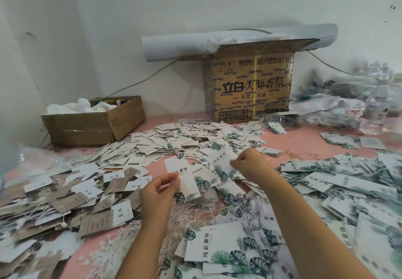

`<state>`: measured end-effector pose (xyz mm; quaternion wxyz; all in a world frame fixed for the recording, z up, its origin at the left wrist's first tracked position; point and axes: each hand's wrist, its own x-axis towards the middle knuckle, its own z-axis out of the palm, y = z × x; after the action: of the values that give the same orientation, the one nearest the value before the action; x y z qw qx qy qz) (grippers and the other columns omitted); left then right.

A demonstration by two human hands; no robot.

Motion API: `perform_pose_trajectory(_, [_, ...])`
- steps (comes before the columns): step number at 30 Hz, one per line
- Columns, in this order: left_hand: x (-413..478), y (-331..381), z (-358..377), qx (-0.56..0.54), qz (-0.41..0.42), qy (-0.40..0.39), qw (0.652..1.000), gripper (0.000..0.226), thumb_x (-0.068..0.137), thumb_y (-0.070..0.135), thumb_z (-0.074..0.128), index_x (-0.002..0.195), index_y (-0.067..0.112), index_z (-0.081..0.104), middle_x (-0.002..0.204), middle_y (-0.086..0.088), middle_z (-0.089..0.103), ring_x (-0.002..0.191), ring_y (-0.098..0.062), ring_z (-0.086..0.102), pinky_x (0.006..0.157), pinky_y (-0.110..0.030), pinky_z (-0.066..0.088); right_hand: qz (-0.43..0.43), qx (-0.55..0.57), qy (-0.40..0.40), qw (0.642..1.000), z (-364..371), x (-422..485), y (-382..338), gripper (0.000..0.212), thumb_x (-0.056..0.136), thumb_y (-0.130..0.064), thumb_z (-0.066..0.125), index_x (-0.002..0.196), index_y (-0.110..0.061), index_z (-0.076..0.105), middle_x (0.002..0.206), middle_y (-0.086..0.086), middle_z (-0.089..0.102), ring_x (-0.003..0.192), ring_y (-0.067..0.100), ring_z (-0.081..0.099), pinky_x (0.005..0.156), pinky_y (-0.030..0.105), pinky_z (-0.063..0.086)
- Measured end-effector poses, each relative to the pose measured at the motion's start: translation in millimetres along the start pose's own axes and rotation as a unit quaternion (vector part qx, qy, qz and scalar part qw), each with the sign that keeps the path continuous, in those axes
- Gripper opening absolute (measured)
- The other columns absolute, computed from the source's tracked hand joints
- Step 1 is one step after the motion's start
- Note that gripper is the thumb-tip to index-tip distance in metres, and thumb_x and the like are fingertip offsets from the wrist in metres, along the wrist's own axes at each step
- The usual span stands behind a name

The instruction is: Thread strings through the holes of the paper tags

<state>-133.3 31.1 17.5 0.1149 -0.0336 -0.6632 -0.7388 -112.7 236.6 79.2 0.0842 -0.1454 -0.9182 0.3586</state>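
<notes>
My left hand [157,191] pinches a white paper tag [181,175] with green leaf print, held upright above the pink table. My right hand [250,165] is closed in a pinch to the right, beside a second blurred leaf-print tag [220,163]; whether it holds that tag or a string I cannot tell. A bundle of pale strings [191,211] lies on the table below my hands. Loose tags cover the table: brown and white ones [71,196] on the left, leaf-print ones [339,183] on the right.
A tall printed cardboard box [250,87] stands at the back centre with a white paper roll [174,45] behind it. A low open carton [93,122] sits at back left. Plastic bags [348,102] pile up at back right. Bare pink tabletop [156,167] shows between the piles.
</notes>
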Motion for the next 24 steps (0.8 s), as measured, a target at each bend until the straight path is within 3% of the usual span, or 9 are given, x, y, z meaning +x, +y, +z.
perform_pose_trajectory(3, [0, 7, 1, -0.005, 0.018, -0.007, 1.0, 0.02, 0.079, -0.001, 0.069, 0.08, 0.019, 0.07, 0.073, 0.007, 0.072, 0.07, -0.003, 0.066, 0.056, -0.009, 0.049, -0.05, 0.153, -0.058, 0.985, -4, -7, -8, 0.025, 0.092, -0.021, 0.055, 0.074, -0.004, 0.059, 0.055, 0.002, 0.044, 0.037, 0.009, 0.034, 0.036, 0.019, 0.03])
perform_pose_trajectory(6, [-1, 13, 4, -0.003, 0.034, -0.025, 0.999, 0.018, 0.078, 0.002, 0.071, 0.08, 0.02, 0.07, 0.072, 0.011, 0.072, 0.068, 0.002, 0.066, 0.057, -0.009, 0.049, -0.085, 0.196, -0.123, 0.969, -4, -15, -15, 0.024, 0.092, -0.019, 0.057, 0.07, -0.008, 0.055, 0.054, -0.002, 0.048, 0.036, 0.004, 0.036, 0.037, 0.017, 0.029])
perform_pose_trajectory(11, [-8, 27, 10, -0.019, 0.074, -0.056, 0.996, 0.019, 0.067, 0.021, 0.073, 0.084, 0.018, 0.067, 0.077, 0.007, 0.072, 0.071, -0.001, 0.066, 0.06, -0.012, 0.05, -0.107, 0.161, -0.143, 0.971, -1, -25, -24, 0.029, 0.092, -0.02, 0.057, 0.065, -0.011, 0.053, 0.046, -0.007, 0.049, 0.031, 0.001, 0.034, 0.033, 0.015, 0.027])
perform_pose_trajectory(14, [-9, 32, 13, -0.006, 0.086, -0.062, 0.994, 0.023, 0.072, 0.012, 0.076, 0.088, 0.022, 0.063, 0.079, 0.006, 0.07, 0.07, -0.001, 0.065, 0.057, -0.01, 0.049, -0.113, 0.154, -0.155, 0.969, -4, -29, -28, 0.032, 0.092, -0.021, 0.057, 0.062, -0.012, 0.052, 0.035, -0.012, 0.046, 0.028, 0.0, 0.033, 0.031, 0.014, 0.025])
perform_pose_trajectory(18, [-10, 41, 15, -0.007, 0.066, -0.061, 0.996, 0.034, 0.075, 0.017, 0.075, 0.095, 0.035, 0.054, 0.082, 0.004, 0.072, 0.069, -0.004, 0.066, 0.058, -0.018, 0.05, -0.134, 0.136, -0.197, 0.962, -9, -34, -32, 0.028, 0.091, -0.02, 0.059, 0.064, -0.012, 0.054, 0.041, -0.011, 0.05, 0.031, 0.0, 0.035, 0.032, 0.013, 0.027])
perform_pose_trajectory(21, [-12, 48, 17, -0.025, 0.048, -0.066, 0.996, 0.023, 0.077, 0.028, 0.07, 0.093, 0.035, 0.054, 0.078, 0.011, 0.073, 0.069, -0.002, 0.067, 0.062, -0.019, 0.051, -0.146, 0.128, -0.218, 0.956, -11, -35, -34, 0.023, 0.09, -0.018, 0.06, 0.069, -0.01, 0.057, 0.048, -0.008, 0.053, 0.035, 0.002, 0.036, 0.035, 0.014, 0.027])
perform_pose_trajectory(24, [-13, 54, 17, -0.017, 0.065, -0.052, 0.996, 0.012, 0.08, 0.024, 0.068, 0.083, 0.03, 0.058, 0.071, 0.015, 0.071, 0.065, 0.001, 0.066, 0.062, -0.018, 0.048, -0.156, 0.12, -0.222, 0.955, -13, -36, -35, 0.022, 0.092, -0.013, 0.055, 0.071, -0.012, 0.059, 0.053, -0.006, 0.057, 0.04, 0.003, 0.037, 0.038, 0.016, 0.028])
